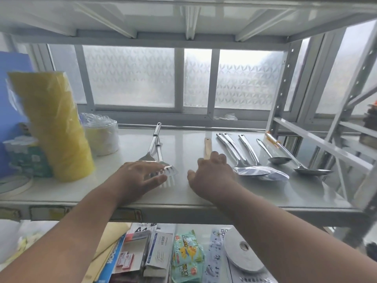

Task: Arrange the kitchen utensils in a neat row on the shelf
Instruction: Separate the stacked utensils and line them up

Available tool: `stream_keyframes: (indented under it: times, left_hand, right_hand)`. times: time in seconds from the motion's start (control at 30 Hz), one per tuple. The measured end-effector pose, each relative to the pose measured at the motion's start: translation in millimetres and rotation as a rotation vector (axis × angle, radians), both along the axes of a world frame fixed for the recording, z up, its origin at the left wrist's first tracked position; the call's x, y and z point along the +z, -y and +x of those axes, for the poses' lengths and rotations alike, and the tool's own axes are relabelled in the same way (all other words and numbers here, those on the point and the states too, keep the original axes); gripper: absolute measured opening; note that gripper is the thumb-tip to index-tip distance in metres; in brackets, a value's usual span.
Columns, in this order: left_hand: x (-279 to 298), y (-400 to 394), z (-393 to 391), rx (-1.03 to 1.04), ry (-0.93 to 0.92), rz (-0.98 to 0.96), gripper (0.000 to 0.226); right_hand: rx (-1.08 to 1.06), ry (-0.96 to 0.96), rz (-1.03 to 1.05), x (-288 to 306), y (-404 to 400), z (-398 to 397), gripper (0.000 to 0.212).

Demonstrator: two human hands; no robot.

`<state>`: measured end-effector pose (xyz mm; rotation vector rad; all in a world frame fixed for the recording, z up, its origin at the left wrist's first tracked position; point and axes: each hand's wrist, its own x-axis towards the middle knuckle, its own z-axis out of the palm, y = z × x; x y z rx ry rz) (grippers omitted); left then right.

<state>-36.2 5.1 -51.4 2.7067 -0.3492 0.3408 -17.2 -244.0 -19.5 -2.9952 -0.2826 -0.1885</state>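
Right of centre, four steel ladles (253, 158) lie roughly aligned; at centre, right hand (212, 172) grips wooden-handled utensil (207, 148); left hand (142, 176), fingers spread, presses crossed spatulas (157, 152), unsorted.

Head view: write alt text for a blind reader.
Two bare hands reach onto a white metal shelf: the left hand touches two steel slotted spatulas, the right hand covers a wooden-handled utensil, beside steel spoons and ladles.

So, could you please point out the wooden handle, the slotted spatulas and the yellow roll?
wooden handle (207, 147), head view, bare shaft.
slotted spatulas (171, 170), head view, slotted blade.
yellow roll (55, 123), head view, wrapped side.
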Motion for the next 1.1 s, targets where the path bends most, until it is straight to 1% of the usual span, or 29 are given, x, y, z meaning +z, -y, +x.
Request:
stream_keyframes:
  times: [0.07,0.2,0.27,0.33,0.4,0.43,0.5,0.57,0.6,0.73,0.83,0.9,0.97,1.03,1.1]
  left_hand:
    - [0.2,-0.7,-1.7,-0.017,0.023,-0.035,0.060]
    - [3.3,-4.1,-7.4,-0.023,0.041,-0.106,0.065]
    - [6.3,-8.1,-11.4,0.023,0.068,-0.138,0.070]
    - [9.2,-13.9,-15.8,0.091,0.093,-0.096,0.071]
    - [10.8,-21.6,-18.4,0.123,0.071,-0.081,0.065]
    - [10.9,-26.1,-18.8,0.120,0.052,-0.117,0.060]
    - [11.0,-35.6,-17.1,0.113,0.016,-0.224,0.046]
    - [12.2,-43.8,-14.7,0.120,-0.003,-0.253,0.037]
    - [12.6,-47.0,-13.8,0.119,-0.008,-0.254,0.036]
    - [9.6,-53.9,-11.7,0.079,0.003,-0.269,0.032]
    - [2.8,-55.7,-10.0,0.074,0.068,-0.217,0.029]
    - [-0.1,-57.8,-9.8,0.067,0.118,-0.232,0.029]
    - [-2.4,-59.7,-8.3,0.051,0.145,-0.229,0.031]
    - [-3.3,-60.9,-8.1,0.039,0.148,-0.207,0.033]
    - [-2.4,-59.1,-8.4,0.025,0.120,-0.200,0.041]
  right_hand:
    - [0.133,0.074,0.065,-2.7,-11.9,-3.0,0.057]
    - [0.444,-0.004,0.254,-8.8,-39.5,-7.6,0.061]
    - [0.542,0.002,0.280,-13.5,-52.2,-7.0,0.054]
    - [0.591,0.023,0.282,-17.6,-63.1,-3.6,0.043]
    - [0.575,0.038,0.292,-19.0,-71.6,2.6,0.035]
    - [0.556,0.038,0.317,-18.9,-75.3,5.6,0.035]
    - [0.528,0.028,0.363,-18.3,-82.8,9.3,0.043]
    - [0.519,0.010,0.380,-16.6,-92.9,11.3,0.056]
    - [0.514,-0.004,0.387,-15.8,-98.9,12.2,0.058]
    - [0.509,-0.077,0.354,-12.5,-120.0,19.8,0.041]
    - [0.522,-0.106,0.376,-9.8,-120.5,19.7,0.039]
    - [0.544,-0.090,0.323,-7.9,-111.0,17.7,0.048]
    - [0.514,-0.048,0.205,-4.5,-92.7,18.9,0.059]
    - [0.406,0.005,0.104,0.4,-69.5,21.5,0.059]
    - [0.292,0.037,0.027,2.4,-44.3,24.1,0.055]
